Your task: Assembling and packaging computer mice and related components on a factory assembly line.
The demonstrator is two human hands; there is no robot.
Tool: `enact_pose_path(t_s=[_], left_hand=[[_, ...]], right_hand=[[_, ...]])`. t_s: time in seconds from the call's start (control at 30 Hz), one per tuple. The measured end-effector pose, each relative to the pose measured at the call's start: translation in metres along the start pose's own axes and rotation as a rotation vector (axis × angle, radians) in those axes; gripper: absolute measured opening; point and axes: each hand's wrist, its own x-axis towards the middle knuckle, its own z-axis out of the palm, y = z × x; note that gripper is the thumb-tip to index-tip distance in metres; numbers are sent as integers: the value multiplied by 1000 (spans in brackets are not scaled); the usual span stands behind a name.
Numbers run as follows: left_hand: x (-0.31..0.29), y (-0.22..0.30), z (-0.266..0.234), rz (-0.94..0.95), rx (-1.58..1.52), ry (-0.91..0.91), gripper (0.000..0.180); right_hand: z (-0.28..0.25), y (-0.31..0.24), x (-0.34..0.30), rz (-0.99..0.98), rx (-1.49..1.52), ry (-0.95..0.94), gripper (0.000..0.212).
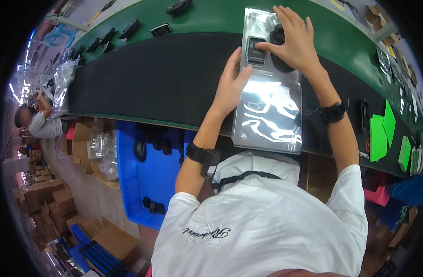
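The head view showed both bare hands working at a clear plastic package (268, 127) that lay opened out on a black mat (151, 74) covering much of the green tabletop (211, 19). The package's far half held a small dark rectangular device (256, 57) with a pale frame and, to the right of it, a black rounded piece (277, 35), partly covered by the hand. Its near half, bright with glare, reached just past the tabletop's front edge toward the person.

The right hand (298, 45) was spread over the far half, fingers extended and apart, with the thumb resting over the device. The left hand (230, 87) was at the package's left edge, forefinger and thumb parted; whether they pinched the plastic could not be told. Each wrist wore a black band.

Toward the far left of the tabletop stood several black items (129, 29), near another small rectangular device (161, 30). Bright green cards (378, 138) lay on the right. Below the front edge, a blue bin (123, 180) contained dark rounded pieces (140, 150). At far left, another person (44, 125) was beside clear plastic bags (64, 87).
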Motion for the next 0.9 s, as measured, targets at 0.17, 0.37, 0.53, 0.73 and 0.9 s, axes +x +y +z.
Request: enact_pose_path(t_s=[0.17,0.37,0.53,0.73,0.9], left_hand=[[-5,2,2,4,70,48,52],[-8,2,4,38,15,42,51],[-5,1,4,69,170,86,48],[-4,-3,-4,71,120,100,50],[-6,3,-2,47,141,97,49]], right_hand=[[15,7,-11,-111,95,296,79],[11,13,16,-179,-15,369,30],[10,20,34,-209,57,202,39],[-7,23,48,-54,129,-16,55],[-34,20,65,108,199,-198,62]])
